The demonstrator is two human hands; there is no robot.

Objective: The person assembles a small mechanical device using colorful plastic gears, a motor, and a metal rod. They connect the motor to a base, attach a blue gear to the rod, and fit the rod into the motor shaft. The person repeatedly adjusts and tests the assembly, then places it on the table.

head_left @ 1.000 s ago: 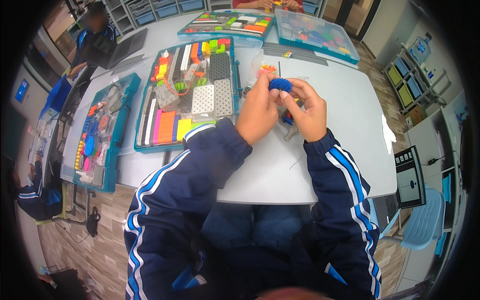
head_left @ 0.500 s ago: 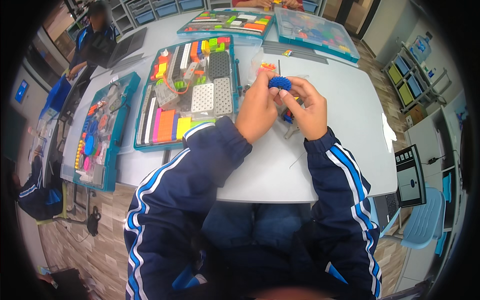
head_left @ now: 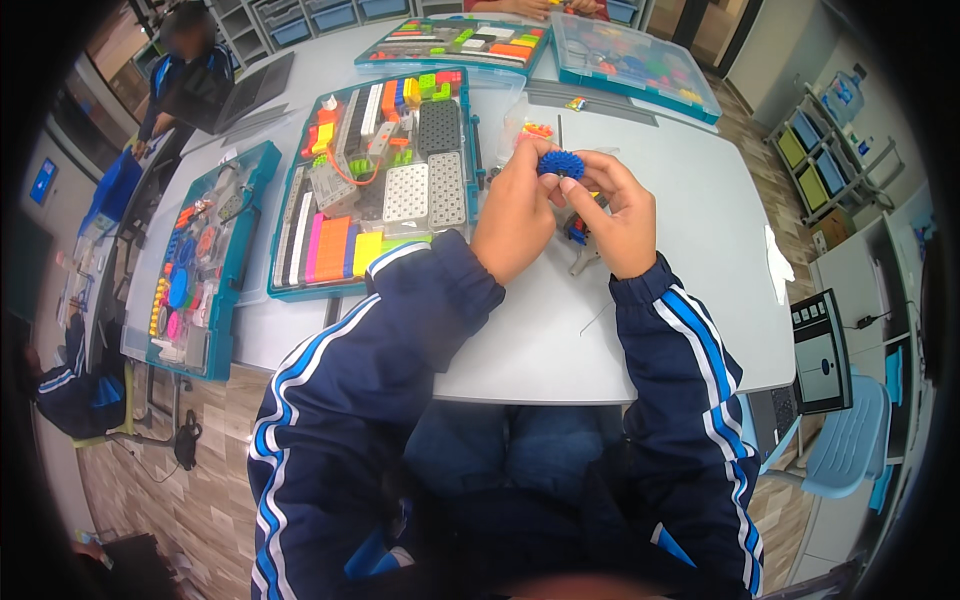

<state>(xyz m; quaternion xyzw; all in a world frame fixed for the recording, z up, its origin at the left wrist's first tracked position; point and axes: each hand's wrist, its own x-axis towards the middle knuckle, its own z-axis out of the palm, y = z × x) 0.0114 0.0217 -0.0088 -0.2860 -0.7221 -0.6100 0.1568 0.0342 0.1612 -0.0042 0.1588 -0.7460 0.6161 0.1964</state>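
A blue toothed gear [head_left: 562,164] is pinched between my two hands above the table. My left hand [head_left: 515,215] grips it from the left with its thumb at the lower edge. From the right, my right hand [head_left: 622,217] closes on it, thumb tip beside the other thumb. Behind and below the right fingers, a small assembly [head_left: 580,232] with grey, blue and yellow parts is partly hidden. To the left of my hands lies an open parts case [head_left: 278,270] with sorted colourful beams, plates and blocks.
A second teal-edged case [head_left: 232,262] with gears and small parts lies at the left edge. Two more cases, one open [head_left: 450,70] and one lidded [head_left: 640,82], are at the back. A laptop [head_left: 240,95] stands far left; another person [head_left: 185,70] sits behind it.
Almost nothing differs. Both hands keep hold of the blue gear in nearly the same place, and the gear appears slightly turned.
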